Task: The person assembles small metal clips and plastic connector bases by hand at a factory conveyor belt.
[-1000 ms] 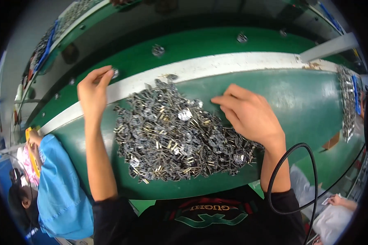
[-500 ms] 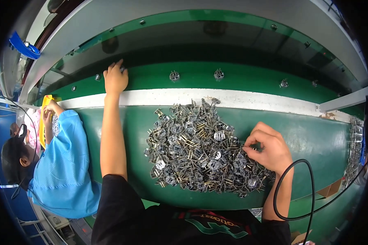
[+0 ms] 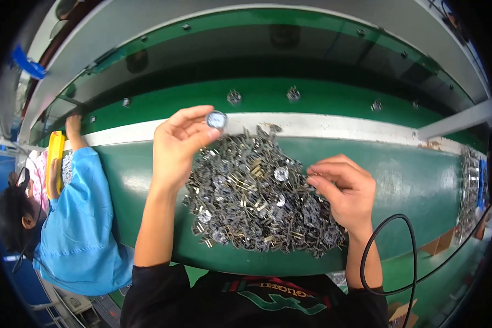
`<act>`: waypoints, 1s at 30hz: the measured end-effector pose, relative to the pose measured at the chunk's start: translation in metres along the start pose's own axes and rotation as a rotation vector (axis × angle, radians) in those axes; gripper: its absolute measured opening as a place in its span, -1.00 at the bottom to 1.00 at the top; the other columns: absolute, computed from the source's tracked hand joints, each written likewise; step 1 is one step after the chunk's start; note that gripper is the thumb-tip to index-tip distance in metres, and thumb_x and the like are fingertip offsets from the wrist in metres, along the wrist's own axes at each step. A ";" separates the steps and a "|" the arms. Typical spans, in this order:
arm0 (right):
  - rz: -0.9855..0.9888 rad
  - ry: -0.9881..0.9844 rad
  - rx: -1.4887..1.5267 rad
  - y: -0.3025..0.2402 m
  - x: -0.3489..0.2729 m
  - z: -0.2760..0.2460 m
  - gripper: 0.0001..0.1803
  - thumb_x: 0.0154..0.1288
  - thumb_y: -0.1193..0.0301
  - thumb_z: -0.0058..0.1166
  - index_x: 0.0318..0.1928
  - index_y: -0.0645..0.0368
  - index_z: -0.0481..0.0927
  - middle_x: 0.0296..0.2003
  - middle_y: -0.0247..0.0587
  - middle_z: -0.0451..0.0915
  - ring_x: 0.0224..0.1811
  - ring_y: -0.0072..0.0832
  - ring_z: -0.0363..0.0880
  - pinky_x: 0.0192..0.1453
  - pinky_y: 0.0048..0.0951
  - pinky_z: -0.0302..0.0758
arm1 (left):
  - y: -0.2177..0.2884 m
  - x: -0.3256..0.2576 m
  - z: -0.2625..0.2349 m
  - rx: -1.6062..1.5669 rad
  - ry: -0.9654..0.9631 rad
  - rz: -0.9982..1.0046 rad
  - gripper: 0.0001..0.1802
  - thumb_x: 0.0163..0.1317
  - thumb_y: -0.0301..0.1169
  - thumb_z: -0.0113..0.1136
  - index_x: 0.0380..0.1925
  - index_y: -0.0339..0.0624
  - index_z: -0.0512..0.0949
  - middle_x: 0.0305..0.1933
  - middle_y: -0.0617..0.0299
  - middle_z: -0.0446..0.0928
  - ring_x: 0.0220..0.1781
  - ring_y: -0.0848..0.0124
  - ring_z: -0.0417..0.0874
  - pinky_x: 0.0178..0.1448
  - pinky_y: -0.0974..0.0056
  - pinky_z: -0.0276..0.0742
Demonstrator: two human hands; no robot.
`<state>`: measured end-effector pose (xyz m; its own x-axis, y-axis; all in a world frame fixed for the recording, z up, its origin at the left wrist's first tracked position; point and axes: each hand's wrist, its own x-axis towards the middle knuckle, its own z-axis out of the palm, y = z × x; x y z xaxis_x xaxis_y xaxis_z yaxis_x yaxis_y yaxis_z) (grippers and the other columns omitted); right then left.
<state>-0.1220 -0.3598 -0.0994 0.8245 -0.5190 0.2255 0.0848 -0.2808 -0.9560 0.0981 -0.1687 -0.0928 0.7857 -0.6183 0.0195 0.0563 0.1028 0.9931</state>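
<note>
Left-hand fingers (image 3: 194, 131) pinch round metal part (image 3: 216, 119); right-hand fingers (image 3: 325, 183) curled over parts heap (image 3: 257, 197), grasp unclear.

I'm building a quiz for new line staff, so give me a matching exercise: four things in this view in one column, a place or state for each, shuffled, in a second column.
Things:
1. left hand
2. right hand
3. pile of small metal parts
4. black cable

Places or states:
A. heaped on the green work surface
B. loops beside the right wrist
C. raised, pinching a round metal part in its fingertips
D. fingers resting on the right edge of the heap

Pairs: 1-C, 2-D, 3-A, 4-B
</note>
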 end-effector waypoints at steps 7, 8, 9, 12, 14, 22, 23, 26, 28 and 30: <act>-0.377 0.034 -0.129 -0.017 0.002 0.012 -0.77 -0.01 0.69 0.33 -0.27 0.29 0.68 -0.29 -0.14 0.61 -0.33 -0.41 0.61 -0.31 -0.49 0.56 | 0.008 -0.049 0.069 0.059 -0.299 0.018 -0.57 0.03 -0.77 0.34 -0.05 -0.44 0.51 -0.12 0.00 0.66 -0.08 0.36 0.72 0.02 0.33 0.69; -0.431 0.042 -0.144 -0.016 0.001 0.013 -0.76 -0.02 0.69 0.33 -0.27 0.28 0.67 -0.29 -0.13 0.60 -0.34 -0.38 0.61 -0.32 -0.48 0.55 | 0.005 -0.052 0.072 0.053 -0.314 0.008 -0.57 0.03 -0.77 0.34 -0.05 -0.44 0.51 -0.12 0.00 0.66 -0.08 0.36 0.72 0.02 0.33 0.69; -0.440 0.064 -0.126 -0.012 0.000 0.016 -0.76 -0.04 0.68 0.33 -0.28 0.27 0.66 -0.31 -0.16 0.58 -0.36 -0.37 0.60 -0.35 -0.46 0.53 | 0.002 -0.054 0.075 0.009 -0.330 -0.042 -0.57 0.03 -0.76 0.35 -0.05 -0.43 0.52 -0.14 0.02 0.66 -0.10 0.38 0.72 0.01 0.33 0.69; -0.436 0.085 -0.170 -0.012 -0.005 0.014 -0.77 -0.04 0.66 0.33 -0.29 0.25 0.65 -0.32 -0.19 0.57 -0.38 -0.36 0.59 -0.37 -0.45 0.52 | 0.002 -0.060 0.084 -0.003 -0.359 -0.090 -0.57 0.02 -0.75 0.37 -0.05 -0.40 0.53 -0.17 0.05 0.67 -0.13 0.43 0.72 0.00 0.34 0.69; -0.452 0.101 -0.174 -0.009 -0.005 0.018 -0.77 -0.04 0.65 0.32 -0.30 0.25 0.64 -0.34 -0.20 0.57 -0.39 -0.36 0.58 -0.38 -0.44 0.52 | -0.001 -0.064 0.083 -0.024 -0.340 -0.107 -0.57 0.02 -0.76 0.37 -0.06 -0.41 0.53 -0.17 0.06 0.67 -0.14 0.44 0.72 -0.01 0.35 0.69; -0.572 0.243 -0.288 0.005 -0.012 0.012 -0.81 0.01 0.62 0.32 -0.31 0.26 0.63 -0.36 -0.19 0.58 -0.41 -0.38 0.59 -0.44 -0.45 0.52 | -0.003 -0.064 0.103 0.052 -0.211 -0.121 -0.55 -0.02 -0.82 0.31 -0.06 -0.49 0.51 -0.18 -0.02 0.65 -0.17 0.38 0.71 -0.07 0.40 0.67; -0.536 0.280 -0.286 0.004 -0.012 0.013 -0.84 0.03 0.60 0.30 -0.34 0.25 0.60 -0.39 -0.21 0.55 -0.44 -0.36 0.57 -0.45 -0.43 0.51 | -0.004 -0.063 0.095 0.094 -0.251 -0.071 -0.56 0.01 -0.82 0.26 -0.03 -0.51 0.49 -0.17 0.00 0.64 -0.18 0.40 0.69 -0.08 0.42 0.64; -0.497 0.397 -0.219 0.010 -0.008 0.038 -0.88 0.06 0.56 0.25 -0.40 0.24 0.54 -0.42 -0.23 0.46 -0.48 -0.33 0.52 -0.47 -0.40 0.48 | -0.008 -0.064 0.083 0.171 -0.153 -0.033 -0.56 0.08 -0.79 0.17 0.04 -0.51 0.46 -0.14 0.02 0.62 -0.16 0.44 0.67 -0.07 0.46 0.58; -0.557 0.338 -0.242 0.013 -0.008 0.034 -0.85 0.05 0.56 0.22 -0.32 0.24 0.57 -0.37 -0.23 0.44 -0.41 -0.33 0.53 -0.45 -0.39 0.50 | -0.012 -0.059 0.079 0.139 -0.165 -0.044 -0.59 0.15 -0.75 0.16 0.05 -0.51 0.46 -0.13 0.01 0.63 -0.14 0.44 0.66 -0.03 0.45 0.58; -0.623 0.301 -0.107 0.012 -0.006 0.031 -0.78 0.04 0.55 0.20 -0.23 0.25 0.58 -0.32 -0.21 0.44 -0.35 -0.32 0.53 -0.43 -0.37 0.52 | -0.009 -0.053 0.086 0.026 -0.161 -0.043 -0.71 0.17 -0.72 0.15 -0.07 -0.48 0.50 -0.22 0.00 0.64 -0.23 0.41 0.68 -0.13 0.43 0.62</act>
<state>-0.1082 -0.3351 -0.1181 0.4477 -0.4327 0.7825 0.4231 -0.6684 -0.6117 0.0028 -0.2040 -0.0929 0.6737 -0.7390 -0.0069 0.0698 0.0543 0.9961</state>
